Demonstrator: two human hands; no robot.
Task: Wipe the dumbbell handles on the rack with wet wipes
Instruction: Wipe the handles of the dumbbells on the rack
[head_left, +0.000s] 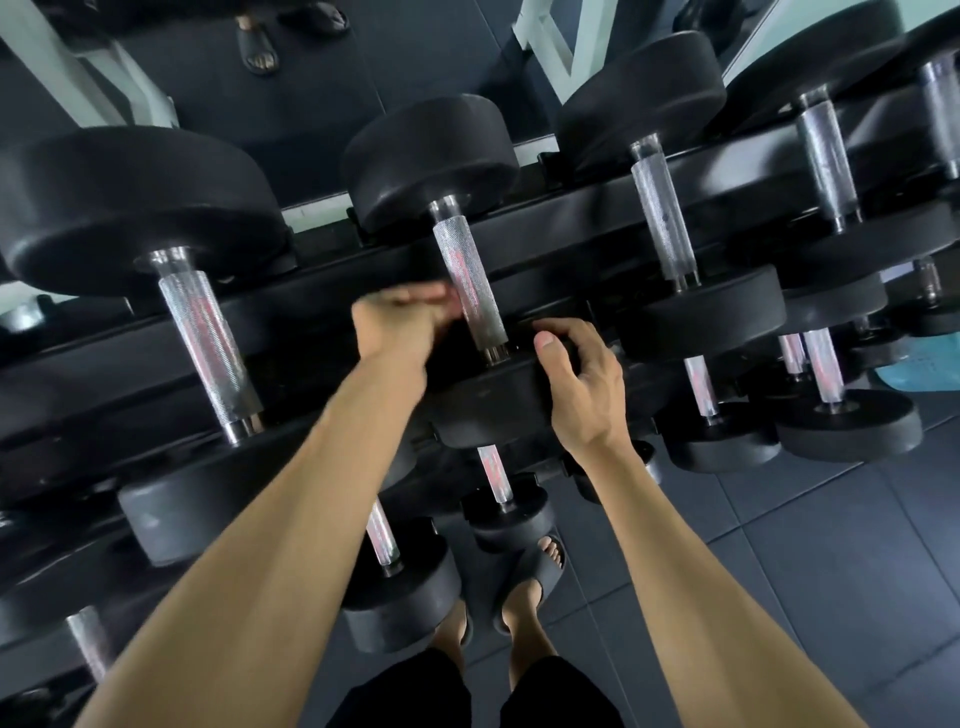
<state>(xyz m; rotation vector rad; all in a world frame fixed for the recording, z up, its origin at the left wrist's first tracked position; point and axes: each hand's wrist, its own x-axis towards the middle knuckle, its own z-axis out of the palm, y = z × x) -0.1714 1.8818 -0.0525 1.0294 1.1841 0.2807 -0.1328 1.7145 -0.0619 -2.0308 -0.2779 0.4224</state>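
Observation:
The middle dumbbell on the top rack tier has a knurled silver handle (470, 286) between two black heads. My left hand (400, 327) is motion-blurred just left of that handle's lower part, fingers pointing toward it and touching or nearly touching it. Whether it holds anything is hidden by the blur. My right hand (582, 384) grips the upper edge of the near black head (488, 410), thumb and fingers curled over its rim. No wet wipe shows in either hand.
Other dumbbells fill the black rack (571, 218): one handle at left (208, 343), one at right (662, 213), smaller ones on lower tiers. A light blue packet (917, 366) lies at the right edge. My sandalled feet (524, 582) stand on dark floor tiles below.

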